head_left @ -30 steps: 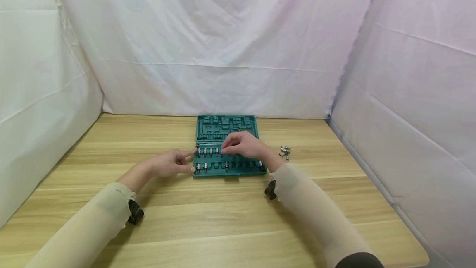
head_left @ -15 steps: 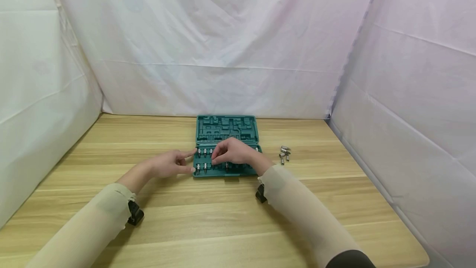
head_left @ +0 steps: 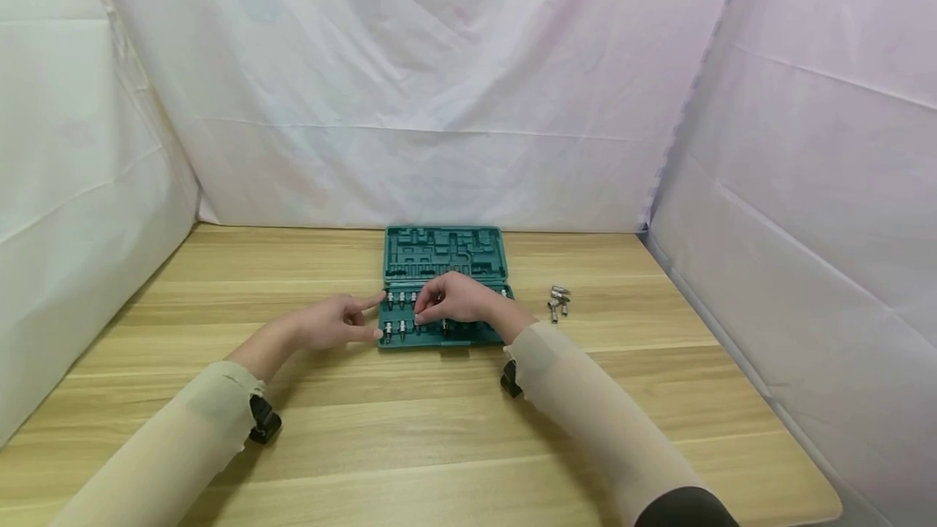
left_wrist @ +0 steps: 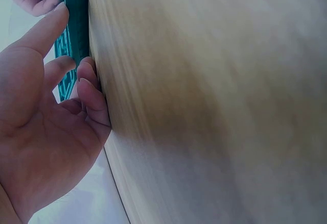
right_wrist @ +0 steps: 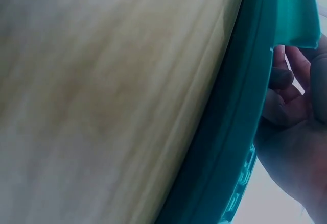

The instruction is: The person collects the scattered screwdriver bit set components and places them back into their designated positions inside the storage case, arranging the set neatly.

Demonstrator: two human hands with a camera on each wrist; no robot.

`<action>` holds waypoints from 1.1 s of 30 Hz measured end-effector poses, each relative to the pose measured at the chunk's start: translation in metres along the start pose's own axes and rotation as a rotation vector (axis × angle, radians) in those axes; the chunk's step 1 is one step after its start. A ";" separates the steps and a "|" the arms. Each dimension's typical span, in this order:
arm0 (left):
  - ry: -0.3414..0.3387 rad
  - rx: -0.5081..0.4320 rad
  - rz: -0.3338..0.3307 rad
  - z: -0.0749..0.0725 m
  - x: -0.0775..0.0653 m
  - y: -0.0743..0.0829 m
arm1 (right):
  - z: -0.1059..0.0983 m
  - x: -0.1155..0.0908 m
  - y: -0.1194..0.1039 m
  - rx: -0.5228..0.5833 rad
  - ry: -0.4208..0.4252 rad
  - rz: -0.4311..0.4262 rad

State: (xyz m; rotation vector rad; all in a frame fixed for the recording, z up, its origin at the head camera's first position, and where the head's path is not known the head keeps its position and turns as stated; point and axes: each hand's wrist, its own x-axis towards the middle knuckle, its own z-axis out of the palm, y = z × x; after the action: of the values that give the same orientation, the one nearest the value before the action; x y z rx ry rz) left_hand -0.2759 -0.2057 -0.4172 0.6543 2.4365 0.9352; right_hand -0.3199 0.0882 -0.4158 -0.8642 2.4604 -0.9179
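Arms in pale sleeves (head_left: 600, 421) reach forward over a wooden table (head_left: 410, 437). The right hand (head_left: 464, 297) bends down over a green case (head_left: 410, 346), thumb and fingertips pressed together. They pinch a small metal bit (head_left: 418, 328) at the third spot from the left in the near row. Its end pokes out under the fingers, but the rest is covered, so I can't say if it sits all the way in its slot. The left hand (head_left: 329, 322) is not gripping anything. Its thumb and pointing finger are spread apart, and both tips touch the left edge of the case.

The case lies open, with its lid (head_left: 443, 253) folded to the back. Two silver bits (head_left: 402, 329) sit left of the pinched one, and one more bit (head_left: 445, 328) shows on its right. The right hand blocks much of the middle. Seen from the right wrist, a green tab (right_wrist: 297, 17) sticks out from the case and hides part of the right fingers. A few loose bits (head_left: 554, 312) lie in a small heap on the table, right of the case. White cloth (head_left: 439, 88) hangs behind the table and on both sides.
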 end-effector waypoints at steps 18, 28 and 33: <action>0.007 0.000 0.005 0.001 0.000 0.000 | 0.002 0.004 0.000 -0.040 -0.032 0.016; -0.002 0.001 0.013 0.000 -0.002 0.002 | 0.004 0.004 0.000 -0.026 -0.048 0.016; -0.002 0.008 0.006 0.001 0.000 0.000 | 0.003 0.003 0.001 -0.007 -0.058 0.016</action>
State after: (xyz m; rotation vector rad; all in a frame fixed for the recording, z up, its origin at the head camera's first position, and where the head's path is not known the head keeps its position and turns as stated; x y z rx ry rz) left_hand -0.2751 -0.2052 -0.4172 0.6653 2.4387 0.9273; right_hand -0.3209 0.0855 -0.4184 -0.8594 2.4191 -0.8673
